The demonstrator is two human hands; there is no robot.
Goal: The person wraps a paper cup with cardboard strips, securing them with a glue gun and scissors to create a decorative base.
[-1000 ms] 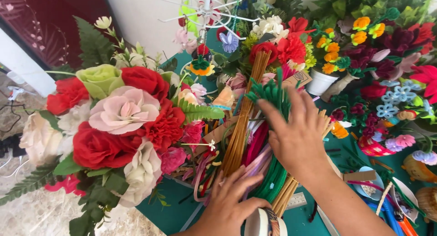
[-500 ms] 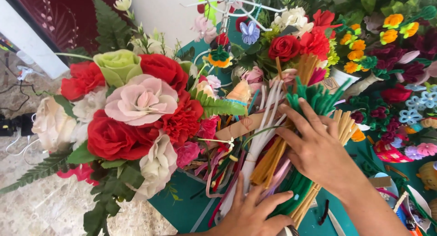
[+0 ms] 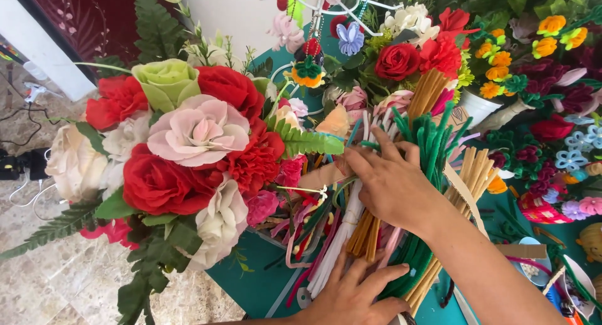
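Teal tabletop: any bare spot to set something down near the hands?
Only a bare teal tabletop patch, between the big bouquet and the pipe-cleaner pile, left of the left hand. Around the right hand and to its right, everything is crowded with flowers.

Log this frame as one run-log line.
left hand: open, flat on pipe-cleaner bundles | right hand: open, fingers among green pipe cleaners | flower bouquet to the left

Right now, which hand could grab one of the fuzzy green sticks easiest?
Probably the right hand. It rests spread on top of the bundle, its fingers beside the green stems. The left hand lies lower, pressed on the bundle's near end, farther from the green tips.
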